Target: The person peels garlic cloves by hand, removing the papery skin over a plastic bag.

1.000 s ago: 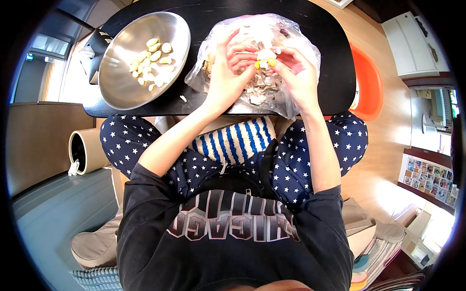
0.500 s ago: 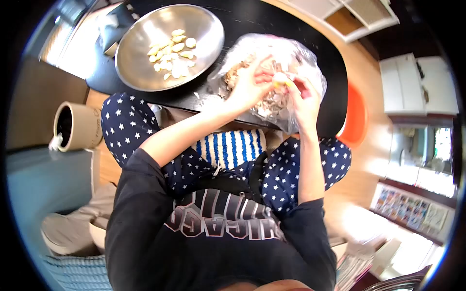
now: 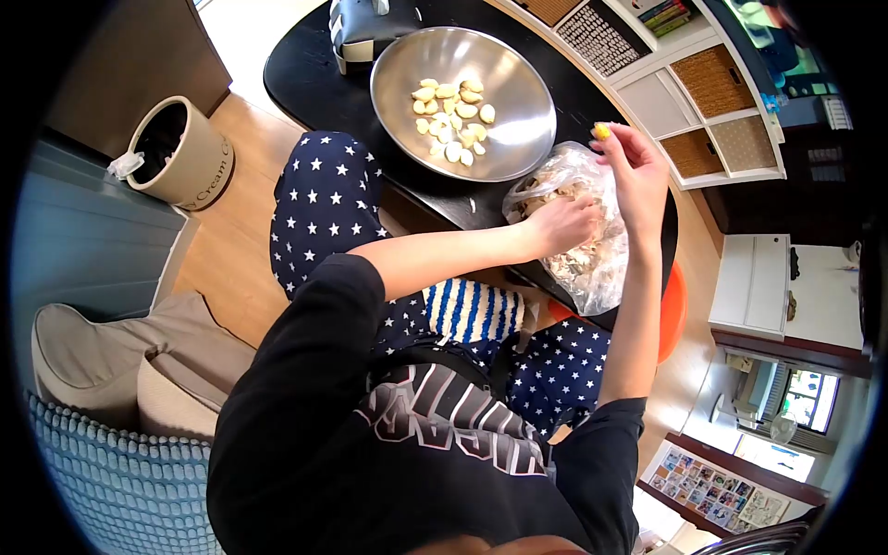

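My right hand [image 3: 636,171] is raised above the right side of the plastic bag, its fingertips pinched on a small yellow object [image 3: 601,131] whose kind I cannot make out. My left hand [image 3: 566,226] reaches into the opening of the clear plastic bag [image 3: 592,289], fingers curled down among papery garlic skins [image 3: 585,254]. Whatever those fingers grip is hidden. Up and to the left of the bag, a wide steel bowl [image 3: 524,88] holds several peeled garlic cloves [image 3: 450,118].
Both bowl and bag rest on a black table [image 3: 305,69] with a rounded edge. A dark box-shaped item [image 3: 375,28] stands behind the bowl. On the floor at left is a cream bin [image 3: 205,162]; an orange rounded object [image 3: 673,310] shows beyond the table's right edge.
My hands have separated: the right rose away with the yellow object, the left lowered into the bag. The pale clove between them no longer shows. The view has swung left.
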`<action>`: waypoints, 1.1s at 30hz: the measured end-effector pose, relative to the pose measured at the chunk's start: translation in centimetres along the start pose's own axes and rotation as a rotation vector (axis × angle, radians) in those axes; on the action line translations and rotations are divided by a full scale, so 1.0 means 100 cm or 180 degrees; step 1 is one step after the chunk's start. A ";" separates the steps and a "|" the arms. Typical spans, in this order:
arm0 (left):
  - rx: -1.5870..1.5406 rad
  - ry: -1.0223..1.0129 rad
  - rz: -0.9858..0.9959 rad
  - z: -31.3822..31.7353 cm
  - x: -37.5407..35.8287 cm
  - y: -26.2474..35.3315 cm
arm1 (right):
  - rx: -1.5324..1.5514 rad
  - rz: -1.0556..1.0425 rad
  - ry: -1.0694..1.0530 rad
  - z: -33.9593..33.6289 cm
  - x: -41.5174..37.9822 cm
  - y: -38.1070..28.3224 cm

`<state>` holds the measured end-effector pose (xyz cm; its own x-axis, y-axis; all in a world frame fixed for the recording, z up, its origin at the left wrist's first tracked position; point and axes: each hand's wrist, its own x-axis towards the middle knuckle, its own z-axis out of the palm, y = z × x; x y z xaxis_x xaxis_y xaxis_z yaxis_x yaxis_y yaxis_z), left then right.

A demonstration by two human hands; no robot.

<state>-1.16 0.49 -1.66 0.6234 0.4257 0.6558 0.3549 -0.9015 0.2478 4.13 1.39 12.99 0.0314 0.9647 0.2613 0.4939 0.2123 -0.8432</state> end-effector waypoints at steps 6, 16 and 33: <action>0.0489 0.0082 0.0069 0.001 0.000 0.000 | -0.1291 0.0591 0.0121 -0.051 -0.048 0.050; -0.0519 0.0272 -0.0101 0.002 -0.001 -0.019 | -0.1514 0.0709 -0.0204 -0.067 -0.141 0.113; -0.0739 -0.0170 -0.0297 -0.032 -0.008 -0.033 | -0.2436 0.1146 0.0130 -0.030 -0.113 0.095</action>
<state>-5.08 2.92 -0.69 0.6337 0.5058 0.5853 0.2469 -0.8493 0.4666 11.06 -8.01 3.46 0.3238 0.9438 0.0669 0.8993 -0.2850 -0.3316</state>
